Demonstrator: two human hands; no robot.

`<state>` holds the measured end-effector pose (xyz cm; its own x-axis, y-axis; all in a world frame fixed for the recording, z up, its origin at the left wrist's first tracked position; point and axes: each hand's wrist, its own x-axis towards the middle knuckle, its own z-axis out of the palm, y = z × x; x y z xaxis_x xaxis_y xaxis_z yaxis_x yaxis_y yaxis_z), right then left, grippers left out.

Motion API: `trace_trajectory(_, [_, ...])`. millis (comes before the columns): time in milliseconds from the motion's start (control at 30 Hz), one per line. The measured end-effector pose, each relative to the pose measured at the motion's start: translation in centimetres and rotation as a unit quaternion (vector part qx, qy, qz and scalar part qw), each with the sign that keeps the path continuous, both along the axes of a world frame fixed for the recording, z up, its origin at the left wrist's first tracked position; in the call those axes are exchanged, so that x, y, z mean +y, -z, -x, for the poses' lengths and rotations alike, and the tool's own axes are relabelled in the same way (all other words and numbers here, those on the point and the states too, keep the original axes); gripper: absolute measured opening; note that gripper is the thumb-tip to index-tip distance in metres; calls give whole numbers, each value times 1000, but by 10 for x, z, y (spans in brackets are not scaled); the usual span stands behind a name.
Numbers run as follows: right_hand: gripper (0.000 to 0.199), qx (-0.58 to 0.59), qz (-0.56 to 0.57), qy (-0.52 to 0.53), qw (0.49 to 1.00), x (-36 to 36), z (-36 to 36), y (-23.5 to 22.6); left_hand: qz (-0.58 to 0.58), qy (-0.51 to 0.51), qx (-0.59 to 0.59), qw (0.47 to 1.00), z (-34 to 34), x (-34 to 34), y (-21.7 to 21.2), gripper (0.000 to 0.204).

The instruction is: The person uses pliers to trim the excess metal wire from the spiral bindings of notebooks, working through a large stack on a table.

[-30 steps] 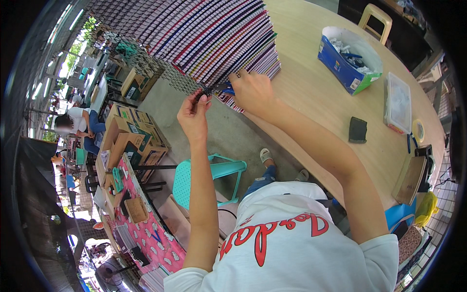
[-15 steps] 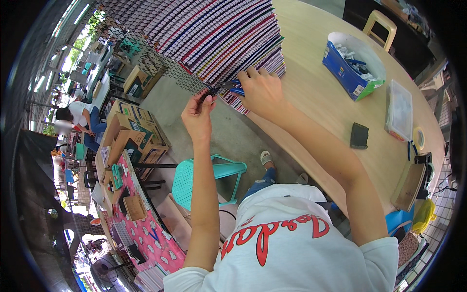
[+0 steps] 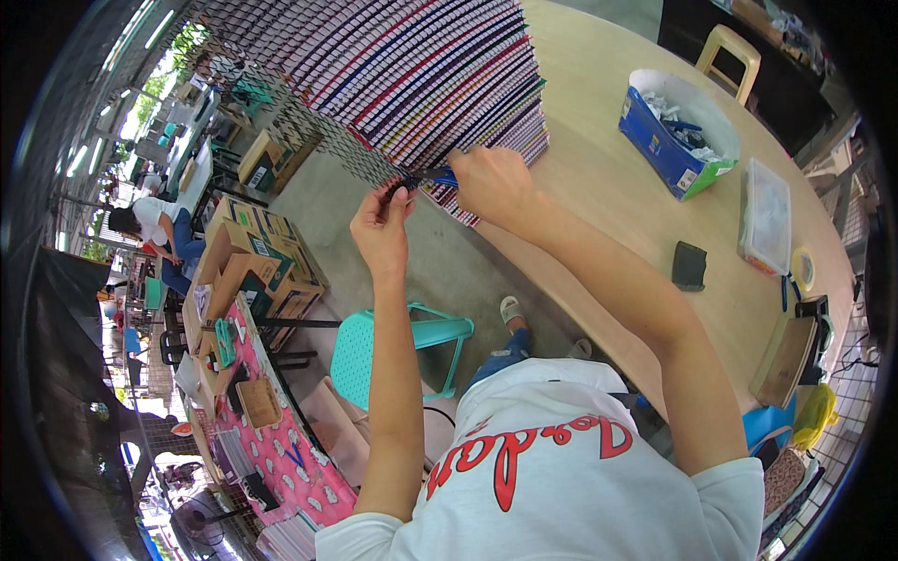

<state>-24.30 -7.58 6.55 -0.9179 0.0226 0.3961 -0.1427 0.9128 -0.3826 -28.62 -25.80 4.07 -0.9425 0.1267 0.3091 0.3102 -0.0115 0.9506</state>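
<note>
A tall stack of spiral-bound notebooks point(image 3: 421, 75), with coloured edges and rows of wire coils, stands at the table's left edge. My right hand point(image 3: 496, 185) is wrapped round blue-handled pliers point(image 3: 440, 175) at the stack's near corner. The pliers' jaws point left and meet a dark coil end point(image 3: 400, 187). That coil end is pinched between the thumb and fingers of my left hand point(image 3: 382, 229), out past the stack's edge. Which notebook it belongs to I cannot make out.
On the light wooden table point(image 3: 589, 234) stand a blue box point(image 3: 655, 150) of scraps, a clear plastic container point(image 3: 767, 215) and a small black block point(image 3: 689, 266). A turquoise stool point(image 3: 355, 351) and cardboard boxes point(image 3: 271, 243) are at the left. Another person point(image 3: 159, 220) sits farther off.
My right hand has shifted slightly left and down with the pliers, whose handles now look closer together. My left hand stays nearly where it was, holding the coil end.
</note>
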Motion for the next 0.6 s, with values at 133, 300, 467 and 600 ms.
trace_trajectory(133, [22,3,3,11,1000,0,-7,-2,-4,-13,-8,1000,1,-4,-1,22])
trace_trajectory(300, [37,94,-39,69,992,2,-8,-13,3,-15,7,1000,0,-7,-10,21])
trace_trajectory(467, [34,79,-75,67,992,-3,-3,-12,14,-6,1,1000,1,-8,-20,23])
trace_trajectory(600, [12,99,-55,53,992,-4,0,-11,15,-6,14,1000,2,-7,-21,23])
